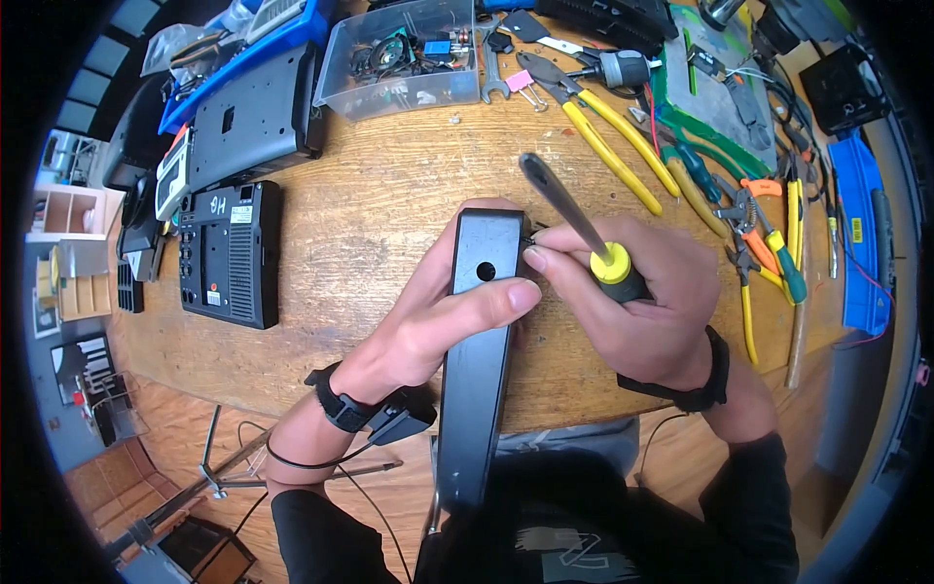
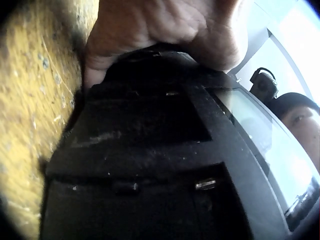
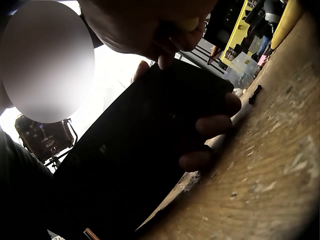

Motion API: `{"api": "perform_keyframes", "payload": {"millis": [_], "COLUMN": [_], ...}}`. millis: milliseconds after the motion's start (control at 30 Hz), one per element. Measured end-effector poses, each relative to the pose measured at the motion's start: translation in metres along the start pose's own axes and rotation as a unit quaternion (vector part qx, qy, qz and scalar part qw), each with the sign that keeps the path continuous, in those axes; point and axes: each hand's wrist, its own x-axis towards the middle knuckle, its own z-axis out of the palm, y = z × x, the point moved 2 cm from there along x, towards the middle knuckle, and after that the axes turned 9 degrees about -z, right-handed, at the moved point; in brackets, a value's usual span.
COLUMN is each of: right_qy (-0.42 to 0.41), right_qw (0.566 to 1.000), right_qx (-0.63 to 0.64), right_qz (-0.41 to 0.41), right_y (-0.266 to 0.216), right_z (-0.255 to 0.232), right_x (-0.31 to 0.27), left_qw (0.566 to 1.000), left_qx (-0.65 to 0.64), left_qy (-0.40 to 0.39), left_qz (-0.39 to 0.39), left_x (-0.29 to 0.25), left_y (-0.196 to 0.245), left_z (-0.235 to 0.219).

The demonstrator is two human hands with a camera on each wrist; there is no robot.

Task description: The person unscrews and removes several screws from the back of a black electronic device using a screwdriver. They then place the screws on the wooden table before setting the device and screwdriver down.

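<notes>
A long black electronic device (image 1: 477,380) stands on edge over the table's front, one narrow side with a round hole facing up. My left hand (image 1: 423,326) grips it, thumb across the narrow side; its fingertips (image 3: 212,125) show on the far face in the right wrist view. In the left wrist view the device (image 2: 145,155) shows recessed bays and a glassy panel. My right hand (image 1: 657,292) holds a screwdriver (image 1: 615,263) with a yellow and dark handle against its palm, blade pointing up. Its thumb and forefinger pinch a tiny dark piece (image 1: 528,241) at the device's edge.
Yellow-handled cutters (image 1: 613,146), several pliers (image 1: 754,229) and a green-edged mat (image 1: 720,117) lie at the right. A clear bin of parts (image 1: 399,97) stands at the back. Other black devices (image 1: 230,255) sit at the left on the wooden table (image 1: 360,195).
</notes>
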Motion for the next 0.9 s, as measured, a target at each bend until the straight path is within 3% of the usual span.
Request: {"api": "perform_keyframes", "payload": {"millis": [167,300,500,633,733,767,833,900], "right_qy": [0.024,0.007,0.007,0.001,0.032,0.049,0.084,0.060], "right_qw": [1.000,0.999,0.999,0.991,0.986,0.981,0.981,0.992], "right_qx": [-0.013,0.006,0.041,0.074,0.086,0.125,0.100,0.030], "right_qz": [-0.003,0.041,0.022,0.112,0.136,0.139,0.147,0.103], "right_y": [0.000,0.000,0.003,0.000,0.015,0.018,0.016,0.014], "right_z": [0.001,0.001,0.002,-0.004,-0.011,-0.014,-0.020,-0.032], "right_x": [-0.002,-0.002,-0.002,-0.002,-0.009,-0.012,-0.009,-0.001], "left_qw": [0.998,0.999,0.998,0.993,0.986,0.984,0.988,0.989], "left_qx": [-0.022,-0.012,-0.041,-0.090,-0.155,-0.166,-0.147,-0.141], "left_qy": [-0.025,-0.028,-0.037,-0.069,-0.059,-0.044,-0.027,-0.023], "left_qz": [0.046,0.039,0.043,-0.021,-0.005,0.040,0.041,0.032], "left_x": [-0.001,-0.001,0.003,-0.001,-0.003,0.000,0.000,0.001], "left_y": [0.002,0.003,-0.005,-0.002,0.002,0.001,0.004,0.006], "left_z": [-0.002,-0.004,-0.005,-0.010,-0.012,-0.015,-0.026,-0.039]}}
